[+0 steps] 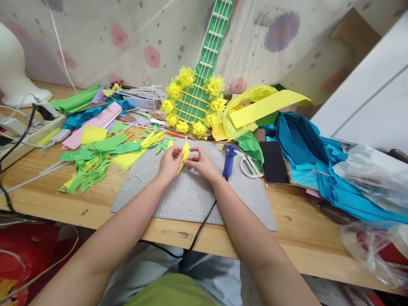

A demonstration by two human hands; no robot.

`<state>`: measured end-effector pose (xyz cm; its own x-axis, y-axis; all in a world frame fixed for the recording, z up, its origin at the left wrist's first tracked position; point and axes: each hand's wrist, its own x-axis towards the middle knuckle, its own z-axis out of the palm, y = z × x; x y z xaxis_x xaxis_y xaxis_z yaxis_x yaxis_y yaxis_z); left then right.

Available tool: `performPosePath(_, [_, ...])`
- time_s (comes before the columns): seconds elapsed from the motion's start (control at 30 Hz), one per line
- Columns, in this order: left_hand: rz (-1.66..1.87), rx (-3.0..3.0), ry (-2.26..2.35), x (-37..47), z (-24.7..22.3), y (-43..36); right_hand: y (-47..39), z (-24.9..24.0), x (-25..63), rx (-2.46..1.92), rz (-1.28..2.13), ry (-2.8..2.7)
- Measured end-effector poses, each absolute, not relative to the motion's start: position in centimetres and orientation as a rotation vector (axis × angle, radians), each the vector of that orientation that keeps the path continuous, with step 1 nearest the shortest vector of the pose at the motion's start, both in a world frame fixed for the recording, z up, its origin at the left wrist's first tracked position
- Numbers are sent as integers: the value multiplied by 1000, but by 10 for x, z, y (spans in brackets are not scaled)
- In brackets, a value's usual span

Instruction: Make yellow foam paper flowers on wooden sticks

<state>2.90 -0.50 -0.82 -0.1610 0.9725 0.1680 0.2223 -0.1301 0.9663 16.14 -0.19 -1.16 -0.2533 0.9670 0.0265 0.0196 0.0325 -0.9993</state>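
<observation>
Over the grey cutting mat (188, 202), my left hand (170, 160) pinches a small yellow paper piece (185, 154) that stands upright between both hands. My right hand (200, 163) touches the right side of the same piece with curled fingers. Behind them leans a green paper guitar (207, 72) ringed with yellow paper flowers (198, 128). A blue glue gun (229, 159) lies right of my right hand, beside white-handled scissors (251, 167). Small green paper leaves (163, 145) lie just behind my left hand.
Green scraps (88, 170) and yellow strips (127, 158) lie at left, near a power strip (22, 134). A black phone (274, 161) and blue crepe paper (302, 143) are at right. The glue gun's black cable (204, 223) crosses the mat's front edge.
</observation>
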Motion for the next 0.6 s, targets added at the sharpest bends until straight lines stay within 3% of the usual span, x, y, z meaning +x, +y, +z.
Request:
performPosePath(0.33, [1267,777,1224,23,15,-9,-2,-4,167,-1093,1357,-1308])
performPosePath(0.6, [1153,831,1227,19,16,-9,-2,-5,165,-1129,1321,-1362])
